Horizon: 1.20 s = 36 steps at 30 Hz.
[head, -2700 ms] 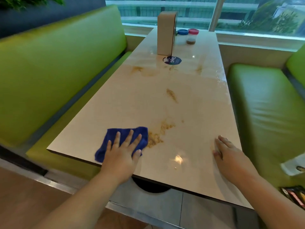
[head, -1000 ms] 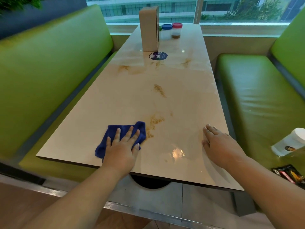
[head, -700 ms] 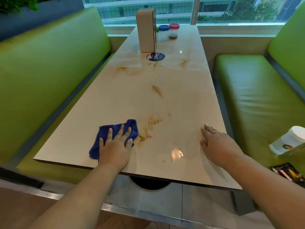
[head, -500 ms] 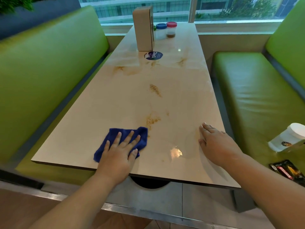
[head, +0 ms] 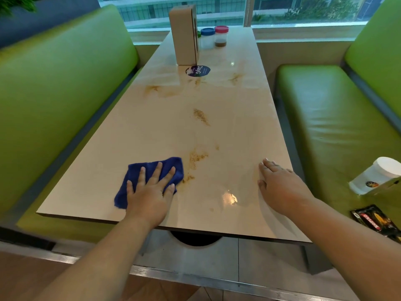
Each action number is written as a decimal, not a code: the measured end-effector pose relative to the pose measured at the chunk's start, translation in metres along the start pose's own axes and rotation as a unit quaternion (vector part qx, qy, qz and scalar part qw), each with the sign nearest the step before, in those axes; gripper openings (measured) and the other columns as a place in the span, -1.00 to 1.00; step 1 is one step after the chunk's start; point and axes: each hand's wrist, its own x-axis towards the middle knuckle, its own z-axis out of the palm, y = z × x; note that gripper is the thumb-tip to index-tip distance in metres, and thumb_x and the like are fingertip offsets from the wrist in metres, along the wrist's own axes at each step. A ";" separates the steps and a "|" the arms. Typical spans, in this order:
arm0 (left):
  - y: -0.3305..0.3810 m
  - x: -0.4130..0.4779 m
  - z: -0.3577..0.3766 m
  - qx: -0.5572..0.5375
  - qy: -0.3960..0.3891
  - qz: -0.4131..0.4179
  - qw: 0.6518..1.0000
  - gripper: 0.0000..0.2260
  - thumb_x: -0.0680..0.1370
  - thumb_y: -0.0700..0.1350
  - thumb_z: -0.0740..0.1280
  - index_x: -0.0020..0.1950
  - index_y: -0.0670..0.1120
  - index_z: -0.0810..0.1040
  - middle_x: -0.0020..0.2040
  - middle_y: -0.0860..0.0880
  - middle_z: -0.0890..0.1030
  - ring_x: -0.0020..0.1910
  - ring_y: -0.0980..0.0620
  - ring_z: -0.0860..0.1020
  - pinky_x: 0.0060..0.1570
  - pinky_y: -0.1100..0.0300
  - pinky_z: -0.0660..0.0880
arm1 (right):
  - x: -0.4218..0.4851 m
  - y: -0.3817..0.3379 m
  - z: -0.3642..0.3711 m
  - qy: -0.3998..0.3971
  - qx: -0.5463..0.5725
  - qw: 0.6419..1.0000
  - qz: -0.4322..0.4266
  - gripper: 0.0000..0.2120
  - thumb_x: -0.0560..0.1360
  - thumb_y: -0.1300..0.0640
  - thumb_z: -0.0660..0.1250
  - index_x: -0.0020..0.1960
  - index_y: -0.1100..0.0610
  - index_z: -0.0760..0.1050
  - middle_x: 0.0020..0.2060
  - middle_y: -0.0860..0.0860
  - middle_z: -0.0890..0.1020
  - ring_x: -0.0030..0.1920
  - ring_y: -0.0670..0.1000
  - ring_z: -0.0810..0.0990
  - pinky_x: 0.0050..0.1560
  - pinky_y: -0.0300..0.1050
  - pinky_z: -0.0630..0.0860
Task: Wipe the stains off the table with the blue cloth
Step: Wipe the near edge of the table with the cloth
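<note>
1. Head view: one long pale bench [head: 134, 153] is running from the near edge toward a window, with a green padded seat on each side, two in all.
2. The left hand [head: 149, 192] is lying flat with fingers spread, pressing down on the one blue cloth [head: 134, 177] near the bench's front edge, left of centre.
3. The right hand [head: 280, 187] is resting palm down on the bare bench near its right edge, fingers extended and close together, holding nothing.
4. Brown stains are showing in about five patches: one cluster [head: 196, 159] just beside the cloth's right edge, one streak [head: 200, 116] at mid-bench, and three fainter smears farther back, near a round dark sticker [head: 198, 71].
5. At the far end one upright tan box [head: 184, 34] is standing, and beside it two small jars, one with a blue lid [head: 207, 38] and one with a red lid [head: 221, 35].
6. On the right seat one white lidded cup [head: 376, 175] is lying tilted, and one dark snack packet [head: 375, 220] is lying nearer the camera.
</note>
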 end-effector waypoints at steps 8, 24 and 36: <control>-0.012 -0.005 -0.001 0.017 -0.001 0.006 1.000 -0.60 0.59 0.20 -0.09 0.41 0.42 -0.10 0.53 0.19 -0.17 0.52 -0.01 -0.23 0.45 -0.19 -0.24 | -0.001 0.002 -0.002 -0.003 0.003 1.000 -0.006 -0.49 0.64 0.00 -0.04 0.55 0.09 -0.05 0.54 -0.04 -0.02 0.52 -0.03 0.00 0.49 -0.01 0.03; 0.017 -0.016 0.003 0.025 -0.023 0.022 0.999 -0.58 0.60 0.18 -0.07 0.44 0.39 -0.10 0.51 0.28 -0.19 0.51 -0.03 -0.27 0.32 -0.44 -0.20 | 0.001 0.000 0.006 0.014 -0.002 1.000 -0.006 -0.51 0.65 0.03 -0.10 0.55 0.10 -0.06 0.54 -0.01 -0.01 0.52 -0.02 -0.01 0.49 -0.08 0.02; 0.033 -0.024 0.010 0.069 -0.023 0.053 0.996 -0.57 0.58 0.22 -0.08 0.42 0.42 -0.14 0.53 0.20 -0.19 0.51 -0.10 -0.25 0.30 -0.45 -0.13 | 0.001 0.000 0.006 0.017 -0.005 1.000 -0.006 -0.51 0.65 0.03 -0.09 0.54 0.12 -0.06 0.54 0.00 -0.01 0.52 -0.02 -0.01 0.49 -0.09 0.02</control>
